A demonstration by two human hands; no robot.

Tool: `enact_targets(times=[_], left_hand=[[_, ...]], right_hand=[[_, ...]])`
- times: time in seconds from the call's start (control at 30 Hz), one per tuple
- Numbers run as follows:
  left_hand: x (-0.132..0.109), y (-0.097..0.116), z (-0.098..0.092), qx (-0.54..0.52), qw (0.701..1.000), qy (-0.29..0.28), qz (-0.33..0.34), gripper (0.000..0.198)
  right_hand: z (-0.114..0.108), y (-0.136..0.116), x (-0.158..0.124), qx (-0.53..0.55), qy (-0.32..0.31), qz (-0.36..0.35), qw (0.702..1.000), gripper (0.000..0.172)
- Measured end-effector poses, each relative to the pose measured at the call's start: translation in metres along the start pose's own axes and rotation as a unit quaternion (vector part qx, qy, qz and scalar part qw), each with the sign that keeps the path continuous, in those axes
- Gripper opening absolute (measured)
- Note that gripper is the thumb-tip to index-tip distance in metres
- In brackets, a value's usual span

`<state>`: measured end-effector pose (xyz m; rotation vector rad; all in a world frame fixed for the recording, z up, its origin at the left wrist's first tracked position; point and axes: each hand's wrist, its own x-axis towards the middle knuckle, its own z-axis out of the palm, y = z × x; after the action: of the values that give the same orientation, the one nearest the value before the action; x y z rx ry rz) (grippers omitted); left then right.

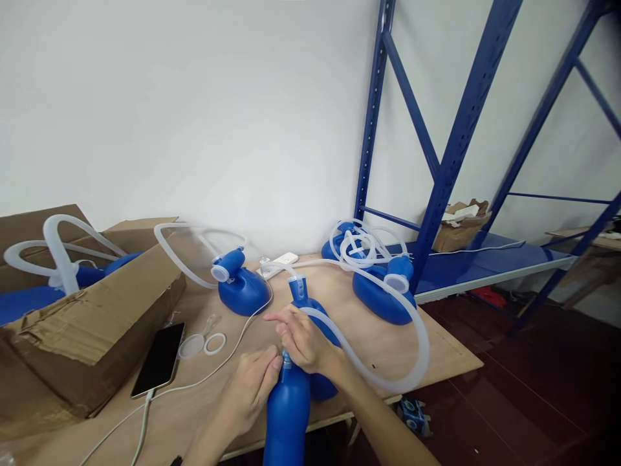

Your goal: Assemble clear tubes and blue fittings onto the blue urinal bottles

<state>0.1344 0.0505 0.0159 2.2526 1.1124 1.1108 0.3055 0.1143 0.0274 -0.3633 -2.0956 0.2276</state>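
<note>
My left hand (250, 388) is closed around the neck of a blue plastic bottle (287, 414) that stands out over the near table edge. My right hand (301, 340) pinches at the bottle's top, fingers curled, where a translucent hose (412, 323) joins it. Behind my right hand sits a blue rounded container (315, 310) with a clear-capped spout, and the hose loops from it off to the right.
Two more blue containers (242, 291) (383, 294) with coiled hoses sit further back on the wooden table (436, 349). A cardboard box (92, 310) holds others at left. A phone (159, 359) on a white cable, a clear cap and ring lie nearby. Blue metal shelving (446, 162) stands right.
</note>
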Motion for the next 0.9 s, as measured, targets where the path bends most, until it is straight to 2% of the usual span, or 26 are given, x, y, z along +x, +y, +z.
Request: enact_targets(times=[0.17,0.33,0.53,0.67,0.73,0.8,0.87,0.9], left_hand=[[-0.001,0.002,0.008,-0.006,0.998,0.053,0.025,0.042],[-0.009,-0.001,0.018,-0.043,0.996,0.079,-0.018,0.047],[-0.020,-0.004,0.014,-0.087,0.991,0.018,-0.097,0.049],[-0.017,0.002,0.006,-0.082,0.990,-0.025,-0.112,0.050],[-0.013,0.004,0.005,-0.075,0.991,-0.027,-0.110,0.053],[-0.009,0.004,0.006,-0.074,0.991,-0.001,-0.116,0.056],[-0.009,0.002,0.008,-0.082,0.987,0.038,-0.132,0.059],[-0.010,-0.001,0.010,-0.089,0.984,0.059,-0.145,0.059]], right_hand=[[0.004,-0.001,0.001,0.004,0.028,0.037,0.999,0.041],[0.008,-0.001,0.004,0.014,0.033,0.085,0.996,0.040],[0.002,0.001,0.013,0.063,-0.040,0.075,0.994,0.040],[-0.002,0.002,0.017,0.076,-0.061,0.069,0.993,0.041],[-0.003,0.002,0.020,0.066,-0.051,0.056,0.995,0.042],[-0.006,0.000,0.022,0.053,-0.031,0.062,0.996,0.042],[-0.010,-0.008,0.018,0.047,0.017,0.100,0.994,0.038],[-0.012,-0.015,0.012,0.050,0.060,0.136,0.988,0.036]])
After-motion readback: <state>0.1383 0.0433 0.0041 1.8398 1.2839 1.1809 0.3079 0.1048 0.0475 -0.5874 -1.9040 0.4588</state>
